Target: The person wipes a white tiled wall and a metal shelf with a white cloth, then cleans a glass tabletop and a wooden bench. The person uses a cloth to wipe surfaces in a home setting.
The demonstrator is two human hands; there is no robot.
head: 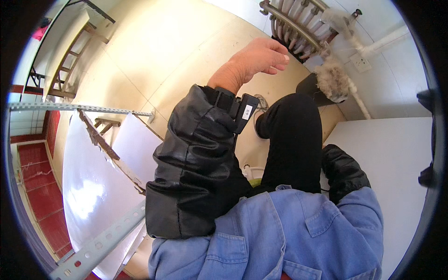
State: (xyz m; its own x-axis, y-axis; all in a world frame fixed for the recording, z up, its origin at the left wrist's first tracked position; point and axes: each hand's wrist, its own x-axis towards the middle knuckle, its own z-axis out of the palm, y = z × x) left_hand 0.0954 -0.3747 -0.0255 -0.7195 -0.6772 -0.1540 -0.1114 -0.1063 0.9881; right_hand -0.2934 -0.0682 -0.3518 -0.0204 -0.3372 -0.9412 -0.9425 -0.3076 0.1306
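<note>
My left hand (260, 57) reaches out over the tiled floor (168, 52), back upward and fingers loosely curled. Nothing sticks out of it, but the palm is hidden from me. A black strap with a small box (245, 113) bearing a label sits on that wrist, below a wrinkled black sleeve (199, 150). Closest to the fingers are a metal radiator (294, 26) and a dark bin-like container (309, 89) with a clump of greyish fluffy fibre (332, 80) at its top. My right hand is out of sight beyond my black-trousered leg (294, 150); only its sleeve (344, 171) shows.
On the right lies a white flat surface (381, 147). To the left, a slotted metal angle frame (101, 248) stands around white panels (87, 168) with ragged brown edges. A wooden bench-like frame (68, 61) is farther off. Pipes (385, 42) and a socket (360, 62) line the wall.
</note>
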